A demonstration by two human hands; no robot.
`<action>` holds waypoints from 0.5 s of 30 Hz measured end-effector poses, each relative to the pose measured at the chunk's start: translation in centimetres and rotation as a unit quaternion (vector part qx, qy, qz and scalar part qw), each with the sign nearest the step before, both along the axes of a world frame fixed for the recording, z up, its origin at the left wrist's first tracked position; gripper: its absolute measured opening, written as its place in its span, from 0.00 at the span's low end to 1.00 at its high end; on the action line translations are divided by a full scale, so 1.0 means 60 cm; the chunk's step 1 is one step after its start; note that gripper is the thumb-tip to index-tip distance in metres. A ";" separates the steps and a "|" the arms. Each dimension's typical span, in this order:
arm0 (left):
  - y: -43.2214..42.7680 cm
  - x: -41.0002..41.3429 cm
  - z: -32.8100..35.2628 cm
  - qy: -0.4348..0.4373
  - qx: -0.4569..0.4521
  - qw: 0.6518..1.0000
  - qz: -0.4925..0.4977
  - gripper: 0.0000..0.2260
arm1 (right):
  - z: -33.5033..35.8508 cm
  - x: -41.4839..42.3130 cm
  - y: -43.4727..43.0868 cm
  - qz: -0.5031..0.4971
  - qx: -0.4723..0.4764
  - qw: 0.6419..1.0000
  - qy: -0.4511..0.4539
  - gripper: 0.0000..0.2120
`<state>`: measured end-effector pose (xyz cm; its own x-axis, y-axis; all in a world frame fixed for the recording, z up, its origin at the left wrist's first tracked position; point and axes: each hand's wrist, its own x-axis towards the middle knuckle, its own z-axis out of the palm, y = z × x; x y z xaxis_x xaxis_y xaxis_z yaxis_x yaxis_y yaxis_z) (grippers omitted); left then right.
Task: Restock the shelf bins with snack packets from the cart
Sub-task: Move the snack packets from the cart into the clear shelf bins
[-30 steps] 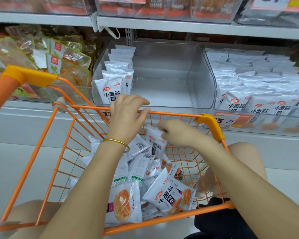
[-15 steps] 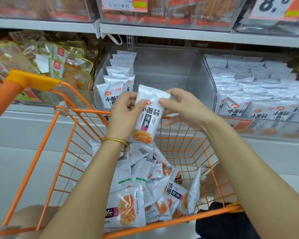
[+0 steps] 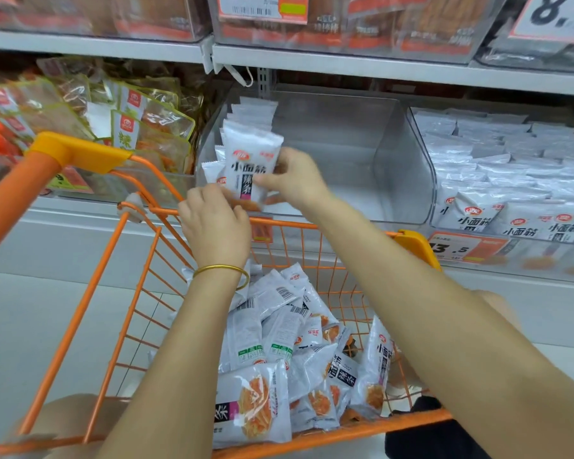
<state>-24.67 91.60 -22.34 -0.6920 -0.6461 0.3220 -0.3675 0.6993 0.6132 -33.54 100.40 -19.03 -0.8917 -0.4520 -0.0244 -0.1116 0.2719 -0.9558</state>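
A white snack packet [image 3: 249,160] stands upright at the front left of a clear shelf bin [image 3: 401,160], just ahead of a short row of the same packets [image 3: 256,109]. My right hand [image 3: 294,180] pinches its right edge. My left hand [image 3: 216,223], with a gold bangle on the wrist, touches its bottom edge, fingers curled. Both hands are above the front rim of the orange wire cart [image 3: 80,154]. Many more white packets [image 3: 279,359] lie heaped in the cart.
The bin to the right [image 3: 511,180] is packed with the same white packets, with a price tag [image 3: 458,250] below. Yellow-green snack bags [image 3: 140,127] fill the bin on the left. An upper shelf [image 3: 345,64] overhangs the bins. My knees flank the cart.
The packet has gone from above the cart forward and up into the bin's front left. My right hand now grips its side; my left hand has slid down to its bottom edge.
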 end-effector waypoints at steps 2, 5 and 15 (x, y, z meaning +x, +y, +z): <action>0.001 0.000 -0.002 -0.014 0.004 1.000 0.004 0.10 | -0.023 0.003 -0.019 -0.007 0.082 0.996 0.043 0.10; 0.001 -0.002 -0.006 -0.021 -0.017 1.000 0.001 0.10 | -0.029 0.005 -0.036 -0.014 0.214 0.968 0.127 0.07; 0.006 0.001 -0.004 -0.054 -0.065 0.996 -0.012 0.11 | -0.030 -0.018 -0.060 0.039 0.305 0.948 0.080 0.14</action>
